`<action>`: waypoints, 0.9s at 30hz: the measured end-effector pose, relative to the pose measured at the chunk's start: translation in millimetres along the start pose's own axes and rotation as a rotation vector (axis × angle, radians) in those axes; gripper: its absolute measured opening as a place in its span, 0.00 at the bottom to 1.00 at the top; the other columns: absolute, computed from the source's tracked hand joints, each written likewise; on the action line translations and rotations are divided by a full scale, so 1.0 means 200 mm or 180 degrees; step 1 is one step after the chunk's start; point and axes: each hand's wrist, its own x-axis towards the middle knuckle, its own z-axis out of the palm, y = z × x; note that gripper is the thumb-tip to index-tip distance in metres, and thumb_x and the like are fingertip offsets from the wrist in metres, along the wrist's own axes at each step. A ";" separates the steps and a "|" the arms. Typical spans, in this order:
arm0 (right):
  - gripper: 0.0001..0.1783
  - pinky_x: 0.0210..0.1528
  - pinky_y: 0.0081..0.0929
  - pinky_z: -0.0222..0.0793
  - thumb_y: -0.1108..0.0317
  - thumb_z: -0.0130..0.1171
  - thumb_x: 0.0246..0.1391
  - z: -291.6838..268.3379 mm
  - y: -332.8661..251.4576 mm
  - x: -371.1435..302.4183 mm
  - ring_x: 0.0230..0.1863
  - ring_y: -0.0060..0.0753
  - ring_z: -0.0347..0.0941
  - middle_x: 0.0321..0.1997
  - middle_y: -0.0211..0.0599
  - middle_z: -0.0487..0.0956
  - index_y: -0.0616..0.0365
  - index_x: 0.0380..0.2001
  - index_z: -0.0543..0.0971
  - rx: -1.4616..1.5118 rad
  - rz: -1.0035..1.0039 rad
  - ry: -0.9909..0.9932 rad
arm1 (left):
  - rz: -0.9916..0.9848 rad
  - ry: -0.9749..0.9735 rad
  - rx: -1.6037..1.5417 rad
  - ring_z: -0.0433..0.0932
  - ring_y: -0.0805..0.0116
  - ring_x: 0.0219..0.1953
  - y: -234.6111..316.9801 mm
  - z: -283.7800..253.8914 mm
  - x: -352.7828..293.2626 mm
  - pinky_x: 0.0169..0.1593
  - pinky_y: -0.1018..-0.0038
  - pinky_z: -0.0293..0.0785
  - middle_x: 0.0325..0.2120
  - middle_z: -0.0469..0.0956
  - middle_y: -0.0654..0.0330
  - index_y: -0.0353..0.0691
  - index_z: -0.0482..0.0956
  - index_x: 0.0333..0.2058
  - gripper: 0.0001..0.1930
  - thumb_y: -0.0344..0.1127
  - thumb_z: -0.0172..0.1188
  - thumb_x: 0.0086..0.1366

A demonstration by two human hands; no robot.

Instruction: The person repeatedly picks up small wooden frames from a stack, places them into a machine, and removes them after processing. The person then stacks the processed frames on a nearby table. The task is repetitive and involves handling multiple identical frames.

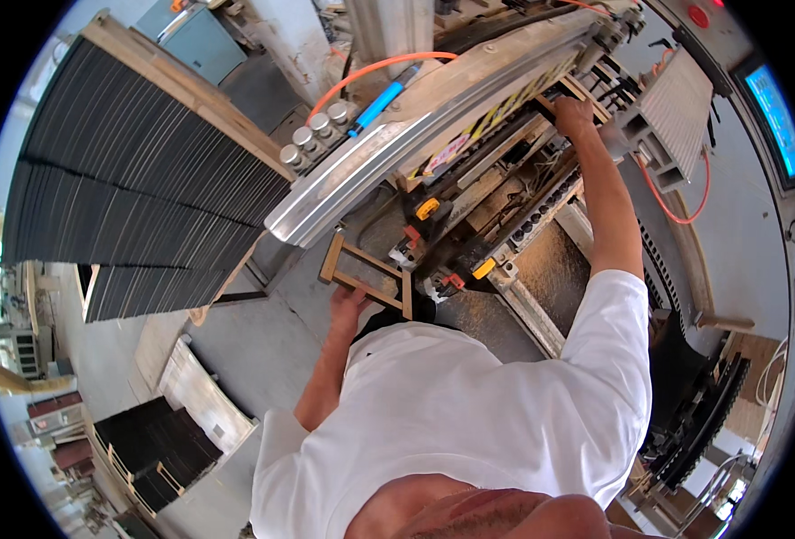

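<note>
While the left hand (350, 304) is holding the near rail of an open, rectangular brown wooden frame (383, 297) with curled fingers, just left of the picture's centre, the right hand (574, 117) is resting with bent fingers by a pale wooden strip (586, 95) at the upper right, its view not showing whether it is gripping anything. The step in hand is seemingly one of handling wooden parts beside the long silver metal beam (388, 148). Any next move is probably calling for a steady left grip, keeping the corner clear of the nearby red plastic clamp part (452, 281).
</note>
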 end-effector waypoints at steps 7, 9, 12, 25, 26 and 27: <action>0.13 0.46 0.46 0.71 0.69 0.56 0.52 0.19 0.00 0.18 0.45 0.46 0.76 0.44 0.41 0.79 0.54 0.42 0.75 0.0121 0.0076 0.0272 | 0.1094 0.0420 0.0543 0.74 0.74 0.42 0.22 -0.26 -0.21 0.46 0.77 0.70 0.38 0.78 0.62 0.34 0.72 0.48 0.17 0.36 0.56 0.63; 0.15 0.42 0.40 0.74 0.66 0.57 0.51 0.32 0.17 0.23 0.45 0.45 0.76 0.42 0.46 0.79 0.60 0.42 0.74 0.0035 0.0109 0.0315 | 0.1597 0.0407 0.0651 0.74 0.76 0.39 0.34 -0.37 -0.23 0.43 0.79 0.70 0.37 0.78 0.63 0.34 0.73 0.47 0.15 0.34 0.54 0.64; 0.24 0.48 0.42 0.70 0.57 0.64 0.43 0.24 0.08 0.17 0.47 0.49 0.74 0.44 0.46 0.78 0.57 0.43 0.76 0.0320 -0.0069 0.0682 | 0.2207 0.0842 0.0561 0.75 0.75 0.36 0.54 -0.64 -0.41 0.41 0.78 0.71 0.37 0.79 0.62 0.33 0.71 0.48 0.14 0.32 0.50 0.66; 0.06 0.46 0.27 0.69 0.79 0.55 0.52 -0.43 -1.51 -1.42 0.42 0.32 0.75 0.41 0.42 0.79 0.63 0.35 0.77 0.4162 -0.1426 0.2233 | 0.2990 0.2303 -0.0588 0.72 0.73 0.26 1.67 -2.10 -1.00 0.31 0.78 0.72 0.34 0.77 0.57 0.28 0.70 0.46 0.17 0.38 0.40 0.70; 0.07 0.45 0.27 0.70 0.80 0.54 0.51 -0.40 -1.67 -1.49 0.41 0.32 0.75 0.40 0.42 0.79 0.62 0.34 0.77 0.4403 -0.1502 0.1707 | 0.2828 0.2270 -0.0612 0.71 0.73 0.25 1.77 -2.25 -0.95 0.31 0.80 0.72 0.30 0.75 0.59 0.28 0.69 0.48 0.19 0.38 0.39 0.70; 0.07 0.44 0.28 0.70 0.79 0.56 0.50 -0.36 -1.83 -1.54 0.40 0.33 0.75 0.39 0.42 0.79 0.62 0.34 0.77 0.4437 -0.1633 0.1470 | 0.2530 0.2026 -0.0565 0.72 0.73 0.25 1.85 -2.44 -0.90 0.30 0.80 0.73 0.29 0.75 0.59 0.28 0.69 0.47 0.18 0.38 0.39 0.71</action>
